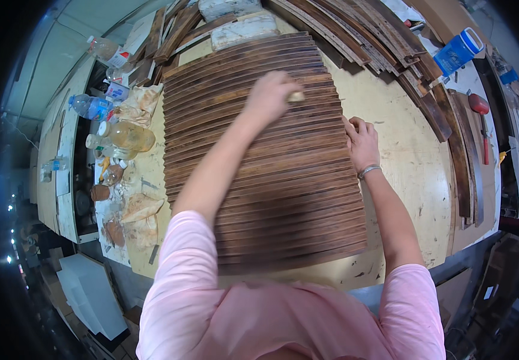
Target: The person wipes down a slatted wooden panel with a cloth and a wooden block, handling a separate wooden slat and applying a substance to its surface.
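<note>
A wide panel of many dark brown curved wooden slats, laid side by side, covers the middle of the pale workbench. My left hand reaches over the far part of the slats and grips a small tan pad pressed against the wood. At the panel's right edge my right hand, with a bracelet on the wrist, rests curled, fingers touching the slat ends.
Loose dark wooden strips are stacked at the back and down the right side. Plastic bottles, rags and small jars crowd the left edge. A blue container and a red-handled tool lie at the right.
</note>
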